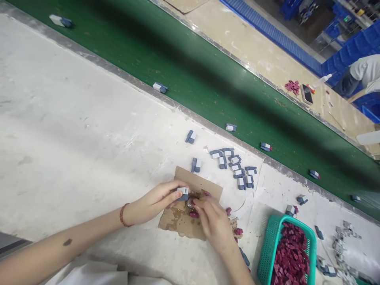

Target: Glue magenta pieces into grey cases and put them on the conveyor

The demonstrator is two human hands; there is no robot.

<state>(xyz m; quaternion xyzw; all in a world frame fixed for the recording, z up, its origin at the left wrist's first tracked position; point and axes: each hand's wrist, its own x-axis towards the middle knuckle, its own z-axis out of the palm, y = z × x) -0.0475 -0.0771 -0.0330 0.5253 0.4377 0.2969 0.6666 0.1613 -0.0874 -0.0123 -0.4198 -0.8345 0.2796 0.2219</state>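
My left hand [158, 201] grips a small grey and dark-blue plastic part [183, 192] between thumb and fingers, above a stained piece of cardboard [197, 180]. Close beside it, my right hand [211, 217] pinches a small dark-red plastic piece [193, 202], mostly covered by the fingertips. Under those fingertips is a small round shiny dish [189, 204], its contents too small to make out. Wet brown patches mark the cardboard, and a loose dark-red piece [194, 214] lies there. Beyond the cardboard, several similar grey-blue parts [236, 167] are grouped on the white table.
A teal basket [265, 245] full of dark-red pieces stands at my right. Across the table's far edge runs a green conveyor belt [190, 75] carrying several grey-blue parts. On the far bench are a phone [306, 94] and red pieces [292, 87], near another person's arm [358, 95].
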